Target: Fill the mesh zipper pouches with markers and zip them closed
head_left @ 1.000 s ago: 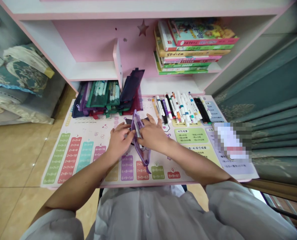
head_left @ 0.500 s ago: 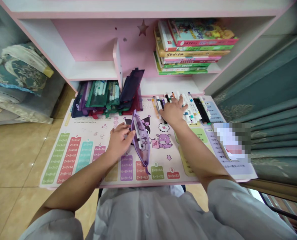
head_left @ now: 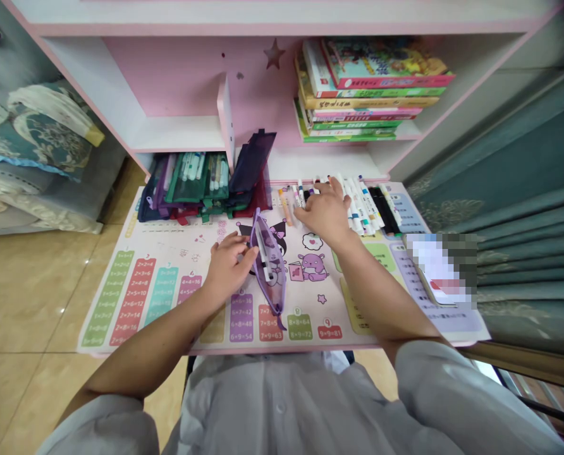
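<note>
On the times-table mat covering the desk surface, one purple mesh pencil pouch lies lengthwise just right of the left hand, whose half-curled fingers touch its edge without gripping it. The right hand, fingers spread, rests on a loose row of markers, well over ten; whether it holds one, I cannot tell.

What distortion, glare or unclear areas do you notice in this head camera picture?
In the head view, the wide lens bows the edges of the pink bookshelf; the floor tiles show soft glare; a pixelated block hides what lies there; the right hand looks fairly sharp.
</note>
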Action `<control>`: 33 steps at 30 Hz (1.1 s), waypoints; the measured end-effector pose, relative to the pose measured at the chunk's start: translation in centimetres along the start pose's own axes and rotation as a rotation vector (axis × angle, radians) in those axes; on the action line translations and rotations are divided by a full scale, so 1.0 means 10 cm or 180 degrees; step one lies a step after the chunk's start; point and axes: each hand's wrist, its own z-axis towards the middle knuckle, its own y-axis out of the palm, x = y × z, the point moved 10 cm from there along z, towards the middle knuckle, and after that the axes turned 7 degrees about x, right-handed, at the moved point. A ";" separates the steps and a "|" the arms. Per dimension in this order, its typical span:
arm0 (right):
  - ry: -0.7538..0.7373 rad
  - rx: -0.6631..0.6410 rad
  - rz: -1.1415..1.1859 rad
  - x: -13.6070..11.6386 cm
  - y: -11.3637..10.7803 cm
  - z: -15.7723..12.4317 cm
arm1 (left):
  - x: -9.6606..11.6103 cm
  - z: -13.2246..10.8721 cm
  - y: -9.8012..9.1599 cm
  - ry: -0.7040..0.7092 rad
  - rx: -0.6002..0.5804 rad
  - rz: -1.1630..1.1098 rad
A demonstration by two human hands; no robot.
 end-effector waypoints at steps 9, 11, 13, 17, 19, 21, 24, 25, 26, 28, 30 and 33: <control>-0.0901 -0.0630 0.0605 -0.61 -0.46 -0.60 | -0.02 0.01 0.01 0.0005 0.0002 0.0021; -0.1035 -0.0900 0.0519 -0.70 -0.42 -0.72 | -0.02 0.01 0.01 0.0002 0.0007 0.0009; -0.1142 -0.1127 0.0401 -0.77 -0.34 -0.81 | -0.02 0.01 0.01 -0.0004 0.0012 0.0013; -0.1205 -0.1335 0.0121 -0.88 -0.13 -0.91 | -0.02 0.01 0.01 -0.0023 0.0028 0.0031; -0.1249 -0.1371 0.0030 -0.92 0.00 -0.94 | -0.02 0.01 0.01 -0.0016 0.0035 0.0022; -0.1325 -0.1382 -0.0014 -0.96 0.12 -0.98 | -0.01 0.01 0.01 0.0001 0.0031 0.0014; -0.1381 -0.1370 -0.0057 -0.98 0.29 -1.01 | -0.01 0.01 0.01 0.0026 0.0026 0.0023; -0.1377 -0.1362 -0.0076 -0.97 0.33 -1.01 | 0.00 0.01 0.01 0.0036 0.0015 0.0028; -0.1366 -0.1354 -0.0093 -0.97 0.36 -1.01 | 0.00 0.01 0.01 0.0046 0.0007 0.0034; -0.1344 -0.1365 -0.0104 -0.95 0.37 -1.00 | 0.01 0.01 0.01 0.0057 0.0001 0.0042; -0.1316 -0.1427 -0.0044 -0.94 0.34 -0.98 | 0.00 0.01 0.00 0.0045 0.0019 0.0038; -0.1180 -0.1307 0.0262 -0.88 0.21 -0.85 | -0.01 0.01 0.00 0.0020 0.0013 0.0013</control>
